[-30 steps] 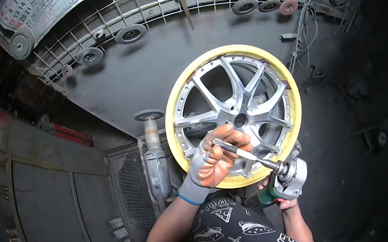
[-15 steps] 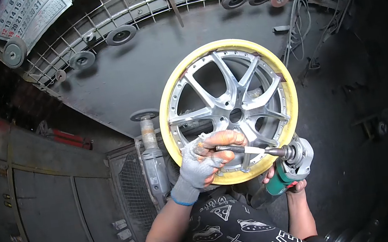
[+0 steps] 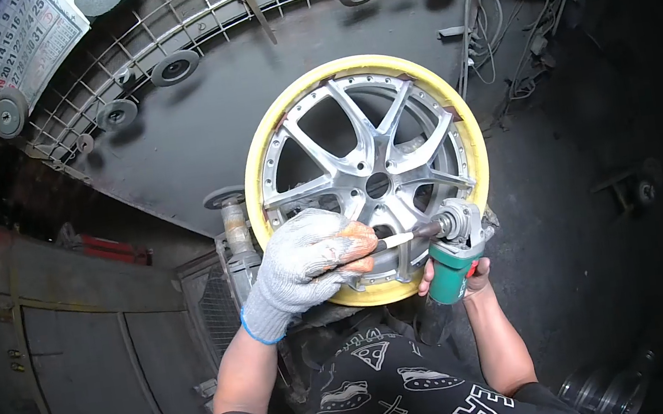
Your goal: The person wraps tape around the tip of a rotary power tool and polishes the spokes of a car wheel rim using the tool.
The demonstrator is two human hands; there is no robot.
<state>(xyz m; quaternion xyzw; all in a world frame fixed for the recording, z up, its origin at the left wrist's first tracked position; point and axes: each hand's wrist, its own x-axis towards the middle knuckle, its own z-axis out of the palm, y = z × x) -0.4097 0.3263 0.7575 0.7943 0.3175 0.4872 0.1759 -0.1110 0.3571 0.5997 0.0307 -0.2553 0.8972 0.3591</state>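
Note:
My left hand [image 3: 305, 262], in a grey knit glove with orange fingertips, is closed around a slim dark-ended rod with a white section [image 3: 397, 240]. The rod points right, its far end at the dark cone-shaped tip [image 3: 425, 230] on a green angle grinder [image 3: 450, 277]. Bare fingers of my right hand [image 3: 478, 278] wrap the grinder's body from below. Behind both hands lies a silver alloy wheel [image 3: 380, 159] with a yellow-covered rim [image 3: 256, 171]. Whether the rod touches the tip or is fitted to it, I cannot tell.
Another grinder [image 3: 237, 234] with a disc stands left of the wheel. Several discs [image 3: 175, 67] hang on a wire rack [image 3: 220, 29], beside a wrench [image 3: 250, 0] and a calendar [image 3: 29, 41]. Cables [image 3: 483, 24] dangle at upper right. Metal cabinets [image 3: 91, 381] stand at left.
The whole view has shifted, with the wheel now further left and up. My left hand has turned to show its back, fingers closed tighter on the rod; the grinder has moved left and up.

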